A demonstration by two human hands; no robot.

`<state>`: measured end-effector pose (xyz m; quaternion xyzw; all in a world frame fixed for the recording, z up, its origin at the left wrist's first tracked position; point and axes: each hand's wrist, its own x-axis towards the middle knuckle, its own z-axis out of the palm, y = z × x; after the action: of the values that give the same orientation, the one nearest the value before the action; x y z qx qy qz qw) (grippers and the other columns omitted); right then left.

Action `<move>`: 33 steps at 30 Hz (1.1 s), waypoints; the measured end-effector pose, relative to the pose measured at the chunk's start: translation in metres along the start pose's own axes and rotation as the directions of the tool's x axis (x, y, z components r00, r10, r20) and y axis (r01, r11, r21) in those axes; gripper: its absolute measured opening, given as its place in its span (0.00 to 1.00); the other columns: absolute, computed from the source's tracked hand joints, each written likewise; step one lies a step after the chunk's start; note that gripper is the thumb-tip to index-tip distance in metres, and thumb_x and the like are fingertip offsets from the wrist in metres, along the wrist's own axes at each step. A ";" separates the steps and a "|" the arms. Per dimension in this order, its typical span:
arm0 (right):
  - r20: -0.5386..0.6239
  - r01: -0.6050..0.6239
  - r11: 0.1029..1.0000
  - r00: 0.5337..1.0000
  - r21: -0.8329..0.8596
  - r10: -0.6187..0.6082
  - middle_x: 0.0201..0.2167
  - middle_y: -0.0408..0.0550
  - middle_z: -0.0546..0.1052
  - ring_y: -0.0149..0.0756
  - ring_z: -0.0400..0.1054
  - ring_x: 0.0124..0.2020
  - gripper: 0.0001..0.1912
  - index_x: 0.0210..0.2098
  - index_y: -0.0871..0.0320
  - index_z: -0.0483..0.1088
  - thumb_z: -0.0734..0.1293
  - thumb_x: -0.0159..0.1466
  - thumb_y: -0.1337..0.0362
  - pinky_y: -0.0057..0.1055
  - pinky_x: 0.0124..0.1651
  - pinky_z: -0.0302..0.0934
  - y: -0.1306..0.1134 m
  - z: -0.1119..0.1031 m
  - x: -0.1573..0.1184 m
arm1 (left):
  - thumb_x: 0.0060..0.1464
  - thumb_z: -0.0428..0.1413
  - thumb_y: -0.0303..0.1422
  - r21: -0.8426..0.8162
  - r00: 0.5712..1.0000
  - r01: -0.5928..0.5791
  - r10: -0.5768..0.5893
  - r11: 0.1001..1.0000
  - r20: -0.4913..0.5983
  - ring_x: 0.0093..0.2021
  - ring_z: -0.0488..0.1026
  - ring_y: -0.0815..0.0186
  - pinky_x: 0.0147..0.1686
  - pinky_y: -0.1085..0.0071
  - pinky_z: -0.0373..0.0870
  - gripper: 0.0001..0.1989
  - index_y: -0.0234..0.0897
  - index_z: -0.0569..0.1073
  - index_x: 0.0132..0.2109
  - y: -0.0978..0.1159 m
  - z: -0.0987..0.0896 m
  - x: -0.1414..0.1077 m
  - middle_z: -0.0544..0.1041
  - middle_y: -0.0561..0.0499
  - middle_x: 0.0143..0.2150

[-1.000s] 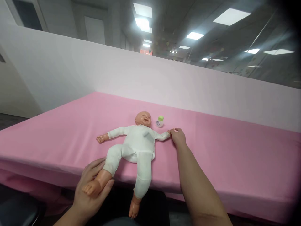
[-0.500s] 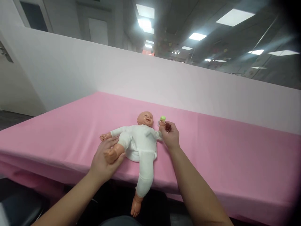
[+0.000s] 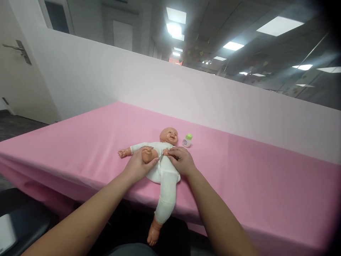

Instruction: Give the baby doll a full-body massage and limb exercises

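Note:
A baby doll (image 3: 168, 174) in a white suit lies face up on the pink-covered table (image 3: 255, 185), one leg hanging over the front edge. My left hand (image 3: 140, 164) is wrapped round the doll's other leg, raised and bent over its belly, with the bare foot showing above my fingers. On the chest, my right hand (image 3: 182, 160) holds the doll's small hand (image 3: 166, 152) between thumb and fingers. A small clear bottle (image 3: 187, 140) with a green cap stands beside the doll's head, touched by neither hand.
A white partition (image 3: 213, 103) rises behind the table. At the lower left is a black seat (image 3: 26, 213) with a white object (image 3: 6, 233) on it. A door with a handle is at the far left.
My left hand has pushed the doll's leg up and inward. My right hand has brought the doll's arm across its chest, away from the bottle. The view has shifted slightly left.

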<state>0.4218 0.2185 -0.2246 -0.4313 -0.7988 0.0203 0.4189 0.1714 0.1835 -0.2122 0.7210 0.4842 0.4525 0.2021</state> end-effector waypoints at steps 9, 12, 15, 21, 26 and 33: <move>-0.104 -0.360 0.898 0.913 0.254 0.395 0.50 0.47 0.84 0.45 0.78 0.49 0.18 0.53 0.50 0.79 0.73 0.64 0.54 0.42 0.55 0.72 0.007 -0.013 -0.003 | 0.58 0.66 0.48 -0.060 0.996 0.008 -0.013 0.998 -0.083 0.63 0.74 0.47 0.66 0.44 0.69 0.28 0.40 0.74 0.60 -0.004 -0.019 -0.041 0.78 0.40 0.61; -0.224 -0.474 0.791 0.784 0.387 0.579 0.46 0.49 0.84 0.43 0.78 0.45 0.24 0.54 0.53 0.77 0.74 0.62 0.50 0.38 0.49 0.73 0.022 -0.024 -0.003 | 0.59 0.66 0.44 -0.048 0.995 -0.019 0.014 0.999 -0.098 0.63 0.75 0.49 0.65 0.47 0.71 0.27 0.42 0.73 0.61 -0.008 -0.029 -0.070 0.77 0.43 0.62; -0.248 -0.538 0.693 0.675 0.479 0.695 0.44 0.49 0.83 0.42 0.79 0.42 0.27 0.55 0.55 0.75 0.74 0.60 0.51 0.35 0.44 0.73 0.043 -0.042 -0.005 | 0.60 0.66 0.43 0.042 0.993 -0.044 0.048 0.998 -0.104 0.62 0.76 0.51 0.63 0.50 0.74 0.26 0.45 0.71 0.62 -0.011 -0.040 -0.100 0.76 0.45 0.62; -0.199 -0.770 0.589 0.554 0.246 0.808 0.45 0.50 0.82 0.45 0.78 0.41 0.30 0.56 0.53 0.73 0.75 0.57 0.50 0.36 0.42 0.70 0.087 -0.064 -0.020 | 0.60 0.64 0.45 0.196 0.991 -0.043 0.067 0.980 -0.116 0.57 0.79 0.51 0.57 0.52 0.79 0.23 0.47 0.73 0.60 -0.010 -0.050 -0.147 0.78 0.46 0.58; -0.035 -0.865 0.502 0.503 -0.016 0.864 0.38 0.53 0.82 0.51 0.75 0.38 0.21 0.43 0.53 0.76 0.73 0.58 0.46 0.42 0.41 0.67 0.099 -0.067 -0.029 | 0.58 0.66 0.46 0.268 0.993 -0.059 0.083 0.962 -0.079 0.53 0.81 0.50 0.53 0.53 0.82 0.24 0.47 0.74 0.59 -0.021 -0.058 -0.157 0.80 0.46 0.56; -0.031 -0.893 0.447 0.449 -0.048 0.893 0.35 0.54 0.82 0.53 0.75 0.35 0.19 0.37 0.53 0.76 0.73 0.57 0.46 0.46 0.41 0.67 0.099 -0.072 -0.029 | 0.58 0.66 0.43 0.238 0.989 -0.104 0.126 0.966 -0.082 0.56 0.79 0.50 0.55 0.53 0.80 0.25 0.44 0.73 0.60 -0.019 -0.061 -0.123 0.78 0.44 0.59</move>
<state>0.5452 0.2367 -0.2358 -0.7982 -0.4535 0.2141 0.3336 0.0953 0.0744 -0.2515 0.7439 0.5006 0.4378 0.0657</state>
